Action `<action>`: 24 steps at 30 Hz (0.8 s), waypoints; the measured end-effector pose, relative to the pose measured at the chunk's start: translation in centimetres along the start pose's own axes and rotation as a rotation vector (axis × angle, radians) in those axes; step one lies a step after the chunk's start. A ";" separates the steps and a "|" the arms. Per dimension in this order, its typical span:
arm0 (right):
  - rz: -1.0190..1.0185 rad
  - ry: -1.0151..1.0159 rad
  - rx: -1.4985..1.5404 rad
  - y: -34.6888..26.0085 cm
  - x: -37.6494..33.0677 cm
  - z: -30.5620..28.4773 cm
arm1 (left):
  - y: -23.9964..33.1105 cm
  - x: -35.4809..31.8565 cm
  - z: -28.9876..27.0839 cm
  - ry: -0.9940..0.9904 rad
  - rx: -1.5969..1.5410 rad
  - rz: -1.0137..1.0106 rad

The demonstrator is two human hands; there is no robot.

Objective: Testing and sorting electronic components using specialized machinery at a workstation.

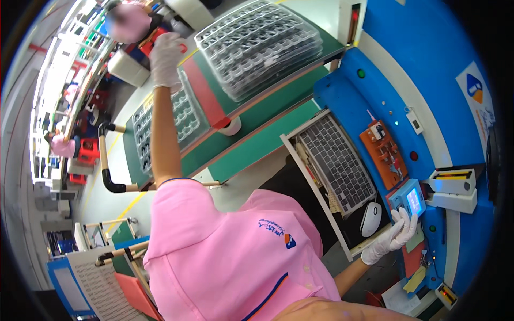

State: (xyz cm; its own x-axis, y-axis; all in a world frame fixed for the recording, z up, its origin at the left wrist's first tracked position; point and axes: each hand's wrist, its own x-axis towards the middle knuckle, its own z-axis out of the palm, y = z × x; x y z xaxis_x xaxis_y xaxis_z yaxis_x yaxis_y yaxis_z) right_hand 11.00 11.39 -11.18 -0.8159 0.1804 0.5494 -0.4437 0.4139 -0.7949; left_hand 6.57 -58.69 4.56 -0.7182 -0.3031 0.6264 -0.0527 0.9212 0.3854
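Note:
My left hand (166, 60), in a white glove, is stretched out far to the left above a clear tray (201, 125) with rows of dark parts. Its fingers look curled; whatever they hold is hidden. Red shapes show beside them, and I cannot tell whether these belong to the background. My right hand (390, 238), also gloved, reaches to a small blue device (399, 199) with a lit screen. Its fingers are apart at the device's lower edge, with nothing visible between them. An orange fixture (383, 152) with small metal parts sits beyond the device.
A tall stack of clear trays (257, 48) stands on the green table (257, 142). A pull-out drawer (316, 187) holds a grey keyboard (337, 160) and a white mouse (370, 219). The blue workstation wall (412, 32) rises on the right. A co-worker (131, 24) sits at far left.

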 end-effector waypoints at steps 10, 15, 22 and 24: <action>-0.447 -0.447 -0.100 -5.7 6.8 7.3 | -15.9 -13.9 -14.6 -0.597 1.167 -0.732; -0.547 -0.431 -0.379 -5.5 9.4 11.0 | -19.5 -13.5 -15.4 -0.489 1.133 -0.744; -0.366 -0.489 -0.269 -1.9 9.7 12.6 | -25.4 -12.4 -16.0 -0.074 0.375 -1.343; -0.398 -0.443 -0.276 -1.5 9.6 12.6 | -25.1 -11.8 -15.4 -0.414 0.841 -1.057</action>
State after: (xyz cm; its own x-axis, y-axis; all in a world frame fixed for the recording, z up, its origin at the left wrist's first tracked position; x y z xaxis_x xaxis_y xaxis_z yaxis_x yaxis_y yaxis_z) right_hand -0.87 1.25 -7.93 -0.7106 -0.3944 0.5827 -0.6801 0.5973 -0.4250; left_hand 27.02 -81.96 -2.03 -0.2210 -0.9753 0.0025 -0.9733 0.2204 -0.0641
